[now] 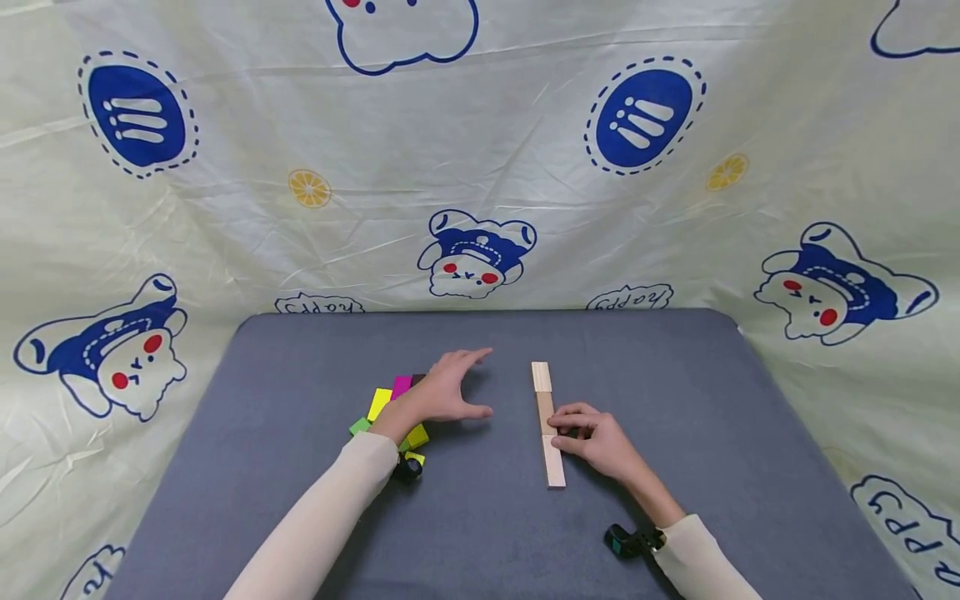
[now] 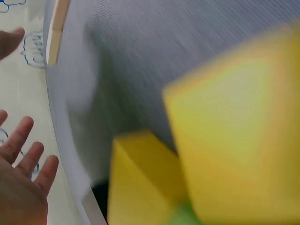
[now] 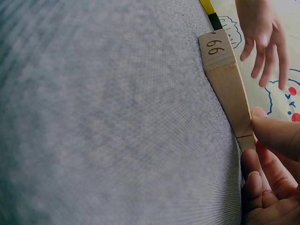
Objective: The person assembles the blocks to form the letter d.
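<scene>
My right hand (image 1: 596, 442) is at a row of plain wooden blocks (image 1: 555, 467) laid end to end on the grey table. Its thumb and curled fingertips hold the row around the joint between the middle and near blocks. In the right wrist view the near wooden block (image 3: 227, 89) bears the number 66, and the thumb (image 3: 276, 133) touches it close to that joint. My left hand (image 1: 450, 387) is spread in the air over the left side, thumb and fingers apart, holding nothing. Below it lie coloured blocks, among them a yellow block (image 1: 380, 403), partly hidden by the hand and forearm.
A magenta block (image 1: 401, 387) and a green block (image 1: 360, 426) lie within the coloured group. The grey table (image 1: 480, 533) ends at a printed cloth backdrop (image 1: 375, 242) behind and at the sides. Each wrist carries a small black camera (image 1: 622, 540).
</scene>
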Demonstrator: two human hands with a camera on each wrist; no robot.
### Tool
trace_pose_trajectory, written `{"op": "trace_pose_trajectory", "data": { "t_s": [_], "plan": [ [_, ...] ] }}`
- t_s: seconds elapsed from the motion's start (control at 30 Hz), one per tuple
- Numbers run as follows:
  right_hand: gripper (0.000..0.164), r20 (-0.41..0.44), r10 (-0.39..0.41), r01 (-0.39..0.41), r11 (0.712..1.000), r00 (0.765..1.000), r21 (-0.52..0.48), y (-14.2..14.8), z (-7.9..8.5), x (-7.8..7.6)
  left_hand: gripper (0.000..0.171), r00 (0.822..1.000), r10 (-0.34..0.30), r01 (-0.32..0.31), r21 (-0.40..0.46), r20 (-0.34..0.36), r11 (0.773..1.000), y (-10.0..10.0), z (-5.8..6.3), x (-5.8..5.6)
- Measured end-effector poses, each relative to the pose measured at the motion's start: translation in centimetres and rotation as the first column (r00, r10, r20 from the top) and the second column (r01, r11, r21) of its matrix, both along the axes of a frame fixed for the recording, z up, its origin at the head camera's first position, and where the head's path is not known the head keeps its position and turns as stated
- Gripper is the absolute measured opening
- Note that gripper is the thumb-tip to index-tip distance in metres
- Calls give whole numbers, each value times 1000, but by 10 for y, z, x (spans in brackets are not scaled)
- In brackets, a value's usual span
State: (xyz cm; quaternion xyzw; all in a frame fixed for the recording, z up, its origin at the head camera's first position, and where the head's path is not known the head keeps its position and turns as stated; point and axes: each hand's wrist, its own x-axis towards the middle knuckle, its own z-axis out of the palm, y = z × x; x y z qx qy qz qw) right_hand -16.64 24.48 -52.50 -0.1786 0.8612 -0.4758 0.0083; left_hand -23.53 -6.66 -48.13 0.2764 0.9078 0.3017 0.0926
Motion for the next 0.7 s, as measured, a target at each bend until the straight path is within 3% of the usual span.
{"op": "trace_pose_trajectory", "data": {
  "t_s": [0.23,0.5,0.7],
  "plan": [
    [22,23,-1,1,1000,1000,-5,0,1,1,84,1000,26,-26,55,13,998,-39,-6,-1],
    [23,17,-16,15,1000,1000,25,-3,-1,2,71,993,115,-115,-3,0,993,-75,-15,-1],
    [23,16,-12,11,1000,1000,12,-1,0,2,68,987,160,-159,-51,15,986,-88,-19,0]
  ]
}}
